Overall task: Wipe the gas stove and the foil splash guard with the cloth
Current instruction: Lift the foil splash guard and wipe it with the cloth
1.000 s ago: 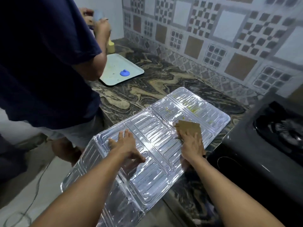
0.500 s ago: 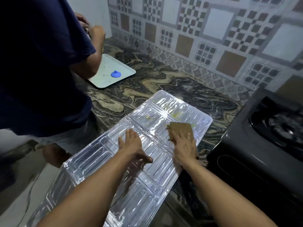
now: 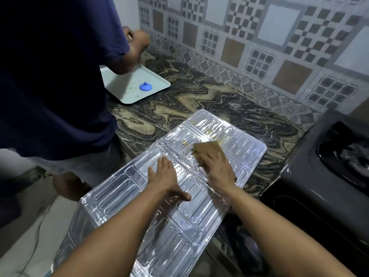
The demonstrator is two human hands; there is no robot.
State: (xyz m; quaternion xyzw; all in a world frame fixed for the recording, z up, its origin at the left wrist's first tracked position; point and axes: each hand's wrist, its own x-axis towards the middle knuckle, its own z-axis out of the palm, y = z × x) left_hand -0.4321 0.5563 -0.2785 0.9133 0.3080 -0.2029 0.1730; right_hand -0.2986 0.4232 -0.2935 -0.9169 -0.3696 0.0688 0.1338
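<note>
The silver foil splash guard (image 3: 235, 134) lies flat across the marbled counter, its near end hanging past the counter edge. My left hand (image 3: 165, 175) presses on its middle panel with straight fingers. My right hand (image 3: 216, 168) presses a folded tan cloth (image 3: 207, 149) flat against the foil beside yellow smears (image 3: 186, 144) on the far panel. The black gas stove (image 3: 323, 176) stands at the right, a burner showing at the frame edge.
Another person in a dark blue shirt (image 3: 56, 72) stands close on the left, arm over a pale tray (image 3: 155, 80) holding a blue lid (image 3: 145, 86). A patterned tiled wall (image 3: 259, 37) backs the marbled counter (image 3: 179, 104). A cable lies on the floor at lower left.
My right hand has slid the cloth leftward over the yellow smears. The left hand keeps its place on the foil. The other person's arm has shifted above the tray.
</note>
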